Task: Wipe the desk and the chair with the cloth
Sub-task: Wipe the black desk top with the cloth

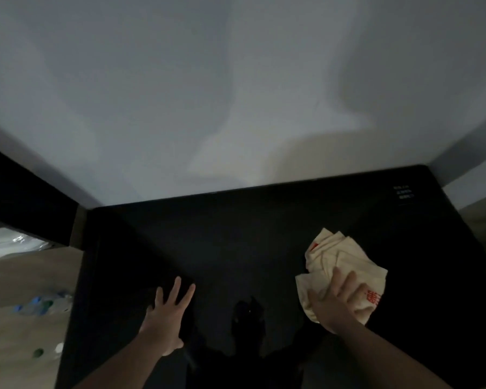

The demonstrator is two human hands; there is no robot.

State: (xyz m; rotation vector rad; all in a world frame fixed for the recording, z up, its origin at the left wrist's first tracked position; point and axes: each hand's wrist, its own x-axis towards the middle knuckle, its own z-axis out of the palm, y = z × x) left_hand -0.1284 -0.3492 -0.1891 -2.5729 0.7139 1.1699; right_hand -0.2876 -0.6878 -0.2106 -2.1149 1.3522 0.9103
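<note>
A black desk [236,242] fills the lower middle of the head view, its far edge against a pale wall. A crumpled cream cloth [337,259] with red print lies on the right part of the desk. My right hand [334,301] presses on the near part of the cloth with straight, spread fingers. My left hand [166,315] rests flat on the desk at the lower left, fingers spread, holding nothing. No chair is in view.
A wooden floor [17,279] shows to the left of the desk, with several plastic bottles [42,303] lying on it. A dark piece of furniture [26,197] stands at the left. Small pale print [403,192] marks the desk's far right corner.
</note>
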